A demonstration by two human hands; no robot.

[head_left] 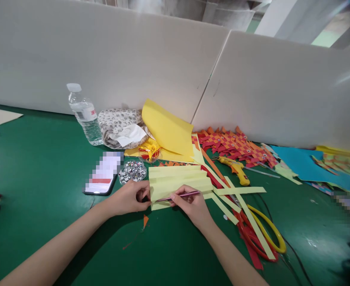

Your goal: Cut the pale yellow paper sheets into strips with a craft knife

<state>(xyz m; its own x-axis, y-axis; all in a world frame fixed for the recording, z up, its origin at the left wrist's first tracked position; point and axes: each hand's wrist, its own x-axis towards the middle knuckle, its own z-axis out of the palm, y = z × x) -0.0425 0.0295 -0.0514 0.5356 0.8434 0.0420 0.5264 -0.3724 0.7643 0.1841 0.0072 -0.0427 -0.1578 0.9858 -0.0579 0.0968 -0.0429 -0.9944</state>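
A pale yellow sheet of paper with crosswise folds lies on the green table in front of me. My left hand pinches its lower left corner between thumb and fingers. In my right hand is a thin purple pen, held low over the sheet with its tip pointing left toward that corner. Whether the tip touches the paper I cannot tell. Cut pale yellow paper strips fan out to the right of the sheet, partly over red-and-yellow-handled scissors.
Left of the sheet are a phone, a dish of googly eyes and a water bottle. Behind lies yellow card. Woven red-orange paper fish, a yellow glue gun and blue paper are at right. A white partition bounds the back.
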